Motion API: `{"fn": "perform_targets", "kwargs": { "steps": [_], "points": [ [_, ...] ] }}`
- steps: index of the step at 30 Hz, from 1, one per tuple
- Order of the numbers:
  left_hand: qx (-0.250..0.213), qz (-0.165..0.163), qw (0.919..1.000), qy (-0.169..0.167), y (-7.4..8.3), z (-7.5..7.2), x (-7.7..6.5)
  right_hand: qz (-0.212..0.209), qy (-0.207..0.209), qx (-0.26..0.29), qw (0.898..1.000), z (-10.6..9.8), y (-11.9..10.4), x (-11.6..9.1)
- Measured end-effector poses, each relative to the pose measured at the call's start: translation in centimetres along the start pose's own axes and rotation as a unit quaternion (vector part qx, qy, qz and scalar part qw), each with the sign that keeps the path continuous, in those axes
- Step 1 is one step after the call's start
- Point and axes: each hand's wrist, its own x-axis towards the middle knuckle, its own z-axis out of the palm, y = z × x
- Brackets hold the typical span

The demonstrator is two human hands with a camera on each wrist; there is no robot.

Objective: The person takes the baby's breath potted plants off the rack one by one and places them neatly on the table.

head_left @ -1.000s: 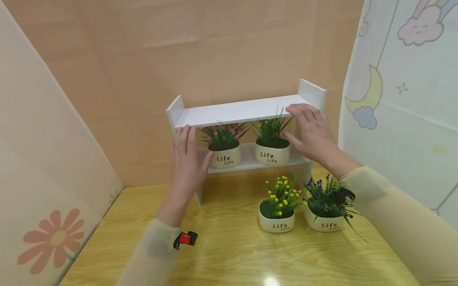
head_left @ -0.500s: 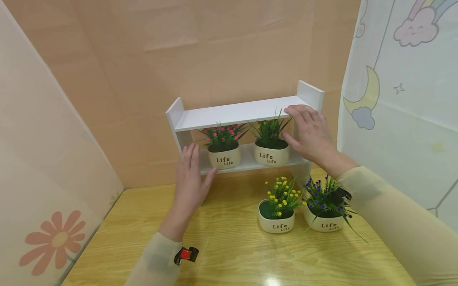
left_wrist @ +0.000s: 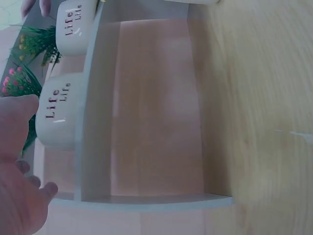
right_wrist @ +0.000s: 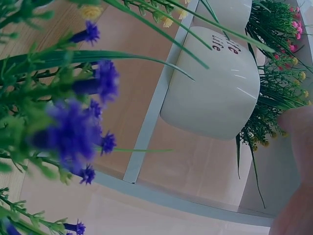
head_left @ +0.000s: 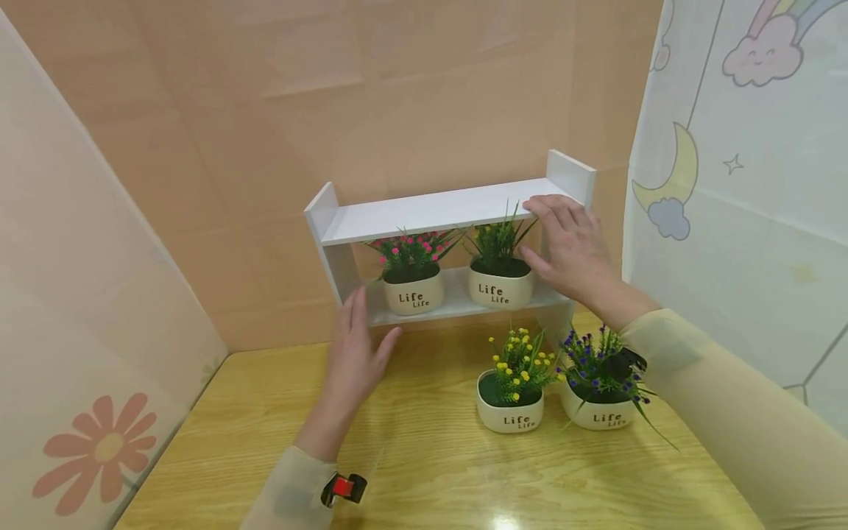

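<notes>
One white shelf (head_left: 430,213) stands in the middle of the head view, and we see both hands at its ends. On its lower board, the pink-flowered pot (head_left: 414,293) sits left of centre and the grassy pot (head_left: 501,287) just right of it, with a gap between; leaves of the grassy pot rise past the front edge of the top board.

Our right hand (head_left: 573,246) lies over the shelf's right end, its fingers side by side and bent a little across the front edge of the top board, the thumb spread below them near the grassy pot. We cannot tell whether that thumb touches the leaves.

Our left hand (head_left: 354,361) is at the shelf's lower left corner, fingers close together and pointing up, thumb held well apart from them. It pinches nothing, and we cannot tell whether its fingertips touch the side panel.

Farther down the frame, right of centre, the yellow-flowered pot (head_left: 510,408) stands on the wooden table (head_left: 218,427), with the purple-flowered pot (head_left: 599,412) just beside it to the right, under our right wrist. Purple blooms fill the left of the right wrist view. All four pots are cream with "Life" lettering.

Behind, we have a peach backdrop (head_left: 450,96) across the top, a flower print (head_left: 106,449) at lower left, and a moon print (head_left: 682,165) at upper right.
</notes>
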Motion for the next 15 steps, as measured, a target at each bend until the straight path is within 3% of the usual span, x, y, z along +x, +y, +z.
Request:
{"fn": "perform_targets", "kwargs": {
  "steps": [6,15],
  "points": [
    [-0.015,-0.039,0.9985,-0.035,-0.25,0.39,-0.44,-0.001,0.004,-0.001,1.0,0.06,0.04,-0.03],
    [-0.027,-0.041,0.9975,-0.051,-0.91,0.91,-0.9,0.0,0.003,-0.004,1.0,0.07,0.04,0.05]
  ]
}}
